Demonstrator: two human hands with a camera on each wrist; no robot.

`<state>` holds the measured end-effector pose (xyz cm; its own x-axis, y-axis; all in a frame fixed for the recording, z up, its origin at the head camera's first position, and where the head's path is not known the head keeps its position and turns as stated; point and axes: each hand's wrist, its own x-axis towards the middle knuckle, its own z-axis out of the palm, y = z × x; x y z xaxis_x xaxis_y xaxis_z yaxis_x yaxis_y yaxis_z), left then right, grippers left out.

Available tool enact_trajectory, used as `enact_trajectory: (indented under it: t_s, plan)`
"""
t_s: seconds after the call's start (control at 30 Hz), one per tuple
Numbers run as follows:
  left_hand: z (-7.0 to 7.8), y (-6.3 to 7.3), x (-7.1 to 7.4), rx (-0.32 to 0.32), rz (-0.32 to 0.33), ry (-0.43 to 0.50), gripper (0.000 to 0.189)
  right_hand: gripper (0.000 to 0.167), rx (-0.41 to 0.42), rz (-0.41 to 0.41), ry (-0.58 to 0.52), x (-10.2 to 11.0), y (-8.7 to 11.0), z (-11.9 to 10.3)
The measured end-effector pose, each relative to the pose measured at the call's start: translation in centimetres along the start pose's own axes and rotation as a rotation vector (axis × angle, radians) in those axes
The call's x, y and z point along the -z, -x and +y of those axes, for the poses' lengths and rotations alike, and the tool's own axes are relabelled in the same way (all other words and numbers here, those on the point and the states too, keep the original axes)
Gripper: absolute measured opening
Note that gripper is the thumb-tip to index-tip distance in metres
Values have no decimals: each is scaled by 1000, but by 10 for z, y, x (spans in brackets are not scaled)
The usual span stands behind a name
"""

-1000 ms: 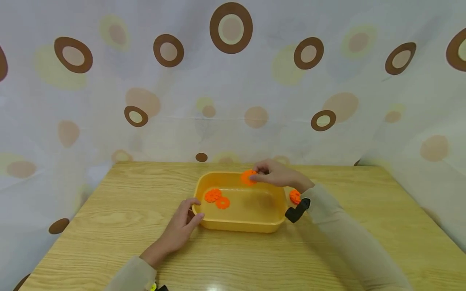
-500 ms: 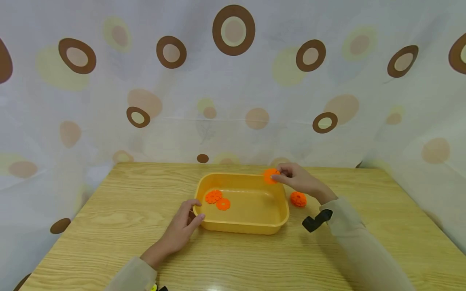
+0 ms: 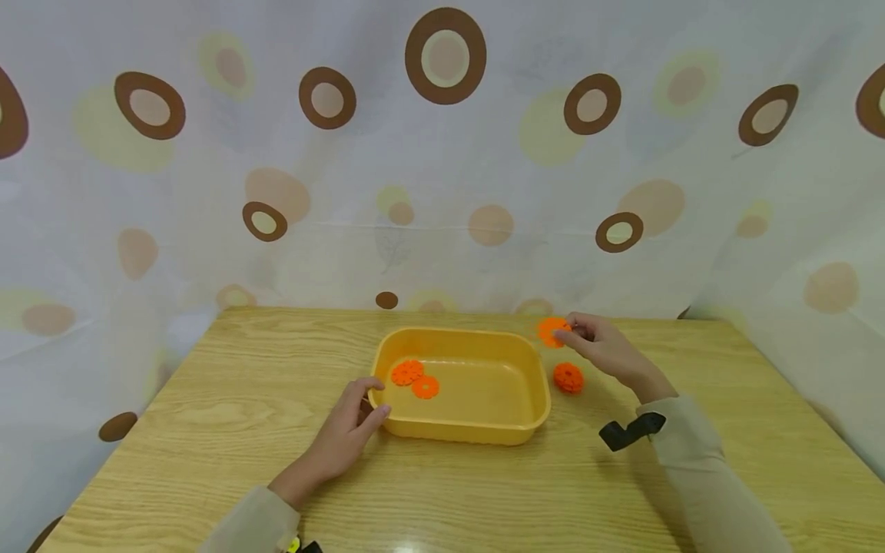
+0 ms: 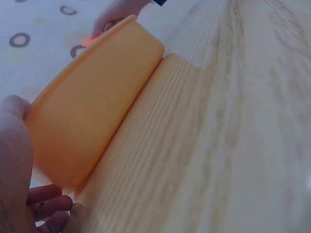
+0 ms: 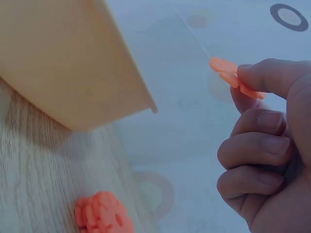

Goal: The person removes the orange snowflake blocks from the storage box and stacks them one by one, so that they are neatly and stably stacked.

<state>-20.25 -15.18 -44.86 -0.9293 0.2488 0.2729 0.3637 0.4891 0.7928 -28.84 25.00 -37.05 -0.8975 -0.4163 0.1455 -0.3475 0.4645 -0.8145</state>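
Observation:
My right hand (image 3: pixel 608 352) pinches an orange snowflake disc (image 3: pixel 554 332) between thumb and forefinger, above the table and right of the yellow plastic basin (image 3: pixel 463 432). In the right wrist view the disc (image 5: pixel 224 69) is tilted, and the other fingers are curled below it. A small pile of orange discs (image 3: pixel 568 378) sits on the table below this hand, right of the basin. My left hand (image 3: pixel 339 438) grips the basin's left end, fingertips over the rim and thumb at the front corner. Inside the basin's left part lie several orange discs (image 3: pixel 425 387), some overlapping.
The wooden table (image 3: pixel 484 491) extends in front of and on both sides of the basin. Behind it hangs a pale cloth (image 3: pixel 387 153) patterned with brown rings. A black strap piece (image 3: pixel 632 432) is on the right wrist.
My right hand has carried the disc rightward from over the basin to beyond its right rim. The pile beside the basin has come into full view. My left hand stays on the basin.

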Motion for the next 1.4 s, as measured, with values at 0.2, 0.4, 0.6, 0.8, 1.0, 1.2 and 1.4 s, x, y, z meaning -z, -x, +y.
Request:
enact_trajectory:
  t_s: [0.2,0.4,0.6,0.8,1.0,1.2,1.4]
  plan:
    - [-2,-2,-1,-8,3,8,30,23,12,-7,-24,5,5,6]
    - [-1,-2,-2,-18,2,10,30,24,-17,-23,34,9,6,19]
    - [2,-1,-1,-3,-2,19,29,24,-40,-67,98,11,7,36]
    - [2,-1,-1,13,-15,27,30,23,-122,-109,123,9,10,49]
    - [0,-1,-1,10,-19,8,31,28,-140,-138,153,8,12,54]
    - [1,0,-1,-3,-13,14,29,28,-157,-161,157,9,14,58]
    - [1,1,0,-32,9,21,28,25,-151,-175,170,11,14,59]
